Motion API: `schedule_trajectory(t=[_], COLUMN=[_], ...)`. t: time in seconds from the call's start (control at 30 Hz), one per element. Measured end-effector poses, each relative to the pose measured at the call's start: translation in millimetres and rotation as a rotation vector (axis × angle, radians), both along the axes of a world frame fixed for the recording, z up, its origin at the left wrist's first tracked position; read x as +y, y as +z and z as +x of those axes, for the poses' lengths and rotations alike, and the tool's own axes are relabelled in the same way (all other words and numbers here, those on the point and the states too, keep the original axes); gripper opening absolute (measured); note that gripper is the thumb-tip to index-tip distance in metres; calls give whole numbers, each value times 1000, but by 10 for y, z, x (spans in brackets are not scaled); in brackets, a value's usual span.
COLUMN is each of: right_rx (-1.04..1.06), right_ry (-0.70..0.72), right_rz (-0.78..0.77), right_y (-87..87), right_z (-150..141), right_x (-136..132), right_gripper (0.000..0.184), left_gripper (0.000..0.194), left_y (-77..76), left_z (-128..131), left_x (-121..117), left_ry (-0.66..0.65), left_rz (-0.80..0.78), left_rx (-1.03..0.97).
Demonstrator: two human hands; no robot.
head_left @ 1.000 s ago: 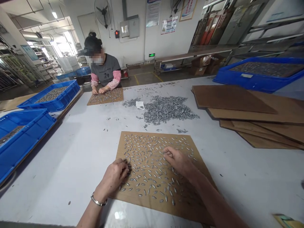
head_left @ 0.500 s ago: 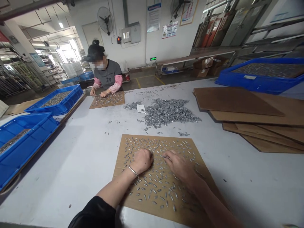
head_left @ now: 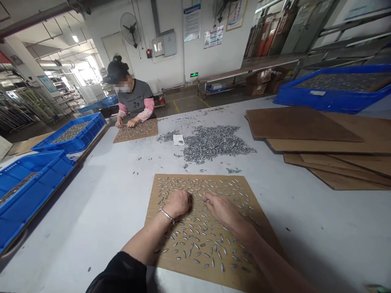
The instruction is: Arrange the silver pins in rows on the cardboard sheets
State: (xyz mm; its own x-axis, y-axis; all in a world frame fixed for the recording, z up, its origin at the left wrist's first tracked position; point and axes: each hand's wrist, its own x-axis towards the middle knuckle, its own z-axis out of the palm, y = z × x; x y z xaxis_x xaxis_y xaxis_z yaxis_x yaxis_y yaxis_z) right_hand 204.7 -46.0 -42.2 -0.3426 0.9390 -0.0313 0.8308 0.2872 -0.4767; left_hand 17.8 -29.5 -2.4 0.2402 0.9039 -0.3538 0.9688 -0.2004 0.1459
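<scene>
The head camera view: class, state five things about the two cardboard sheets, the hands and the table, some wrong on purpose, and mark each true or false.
1. The left hand and right hand are both over the near cardboard sheet. True.
2. A bracelet circles the right wrist. False: the silvery bracelet is on the left wrist.
3. The heap of spindle-shaped pieces lies on the white tabletop, beyond the near cardboard sheet. True.
4. The scrap of white paper lies on the near cardboard sheet. False: the white paper is on the tabletop, at the heap's left.
5. The co-worker's cardboard sheet also has small pieces on it. True.
</scene>
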Motion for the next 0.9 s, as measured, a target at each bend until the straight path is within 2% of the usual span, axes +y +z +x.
schedule_trajectory(t=[0.3, 0.53, 0.9], right_rx=[9, -66, -46], right_ry=[-6, 4, 2], right_rz=[14, 0, -4], right_y=[35, 59, 12], right_z=[-16, -7, 4], right_x=[67, 72, 46], right_gripper=[26, 26, 27], left_gripper=[25, 26, 30], left_y=[-12, -135, -5], left_z=[-137, 0, 83], left_x=[119, 233, 190], left_ry=[-52, -66, 129], left_rz=[50, 57, 30], left_rx=[-109, -79, -19])
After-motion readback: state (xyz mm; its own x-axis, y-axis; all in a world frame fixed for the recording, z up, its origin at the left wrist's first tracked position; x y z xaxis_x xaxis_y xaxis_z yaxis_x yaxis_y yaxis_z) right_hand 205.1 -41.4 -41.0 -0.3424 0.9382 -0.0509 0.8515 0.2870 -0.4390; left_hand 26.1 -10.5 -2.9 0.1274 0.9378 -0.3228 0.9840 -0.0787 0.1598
